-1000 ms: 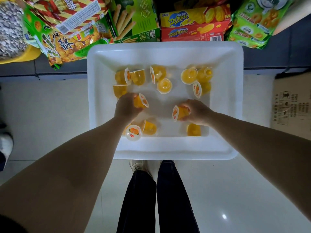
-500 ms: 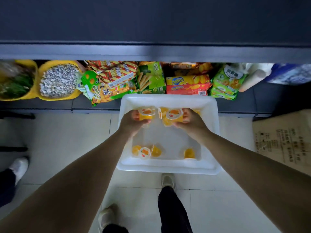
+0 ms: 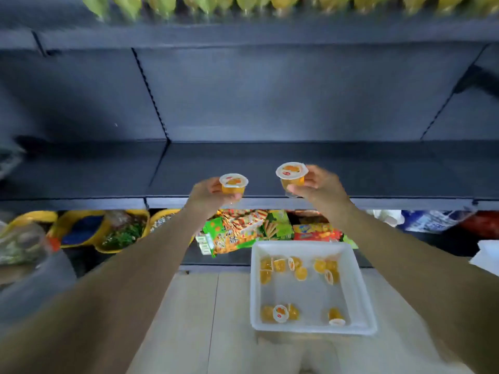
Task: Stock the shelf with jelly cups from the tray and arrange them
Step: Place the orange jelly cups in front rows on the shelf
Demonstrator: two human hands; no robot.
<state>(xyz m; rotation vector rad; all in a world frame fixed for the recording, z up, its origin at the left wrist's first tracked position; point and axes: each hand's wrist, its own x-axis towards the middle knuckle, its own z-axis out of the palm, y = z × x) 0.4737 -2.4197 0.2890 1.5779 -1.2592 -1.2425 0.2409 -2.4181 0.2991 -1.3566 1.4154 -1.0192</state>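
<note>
Your left hand (image 3: 208, 194) grips one jelly cup (image 3: 233, 184) upright, its fingers curled round the orange body just under the white lid. Your right hand (image 3: 321, 188) holds a second jelly cup (image 3: 292, 176) the same way, fingers and thumb clamped on its sides, lid up. Both cups hang over the front edge of the dark shelf (image 3: 270, 168), the right one a little farther in over the shelf than the left; neither touches the shelf board. Below the shelf, the white tray (image 3: 359, 292) sits on the pale floor (image 3: 194, 314), with more jelly cups scattered in it: a cluster along its far side and a few near its front wall, some lying tipped over. Behind the tray, under the shelf, lie snack packets (image 3: 237, 233), and to their left yellow bowls (image 3: 81, 230) of goods. The view is somewhat blurred.
</note>
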